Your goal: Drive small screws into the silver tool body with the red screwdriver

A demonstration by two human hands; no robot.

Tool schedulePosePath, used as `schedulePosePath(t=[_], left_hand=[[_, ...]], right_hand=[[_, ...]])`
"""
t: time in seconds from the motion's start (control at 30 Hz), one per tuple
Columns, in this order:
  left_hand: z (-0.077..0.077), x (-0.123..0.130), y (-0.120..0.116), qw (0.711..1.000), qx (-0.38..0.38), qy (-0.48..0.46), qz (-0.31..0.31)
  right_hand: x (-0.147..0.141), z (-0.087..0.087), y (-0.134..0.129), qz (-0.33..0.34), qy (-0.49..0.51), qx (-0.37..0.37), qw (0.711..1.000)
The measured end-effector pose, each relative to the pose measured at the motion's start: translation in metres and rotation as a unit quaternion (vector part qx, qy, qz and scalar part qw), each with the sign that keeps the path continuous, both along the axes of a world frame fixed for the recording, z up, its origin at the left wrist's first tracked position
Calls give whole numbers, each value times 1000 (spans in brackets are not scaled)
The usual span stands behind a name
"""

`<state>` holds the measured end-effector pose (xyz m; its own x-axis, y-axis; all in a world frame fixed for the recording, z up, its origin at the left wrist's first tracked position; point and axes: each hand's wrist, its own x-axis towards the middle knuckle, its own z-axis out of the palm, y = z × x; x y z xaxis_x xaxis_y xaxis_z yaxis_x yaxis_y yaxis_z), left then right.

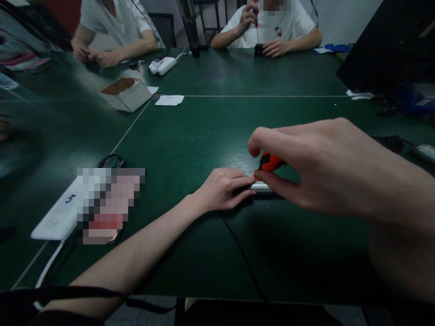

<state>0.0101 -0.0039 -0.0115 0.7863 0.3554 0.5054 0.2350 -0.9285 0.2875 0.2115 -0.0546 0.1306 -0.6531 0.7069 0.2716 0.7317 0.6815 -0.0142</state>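
Note:
My right hand (326,167) is closed round a screwdriver with a red and black handle (270,161). Its handle leans down to the left, and its tip ends close by my left fingertips. On the green table lies a slim silver bar-shaped piece (262,187), partly covered by both hands. My left hand (226,188) rests on the table and pinches the left end of this piece between thumb and fingers. A thin black cable (241,246) runs from beneath my left hand to the table's front edge.
A white power strip (56,217) and a blurred-out pinkish item (115,203) lie at the left. Further back stand an opened cardboard box (127,95), a paper slip (169,100) and another power strip (163,66). Two people sit opposite; one holds a screwdriver (257,34). A dark panel (380,45) stands at right.

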Motion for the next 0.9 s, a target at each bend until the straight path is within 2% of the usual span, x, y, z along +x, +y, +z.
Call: schedulePosePath(t=[0.2,0.57,0.77,0.9], left_hand=[[-1,0,0,1000,18,-10,1],[1,0,0,1000,16,1,-2],[1,0,-1,1000,19,-1,8],[1,0,0,1000,3,-3,-4]], right_hand=[[-2,-1,2,-8,-9,26,1000],[-3,1,0,-4,-17,-7,1000],[-3,0,2,-25,-28,44,998],[-4,1,0,-21,-30,27,999]])
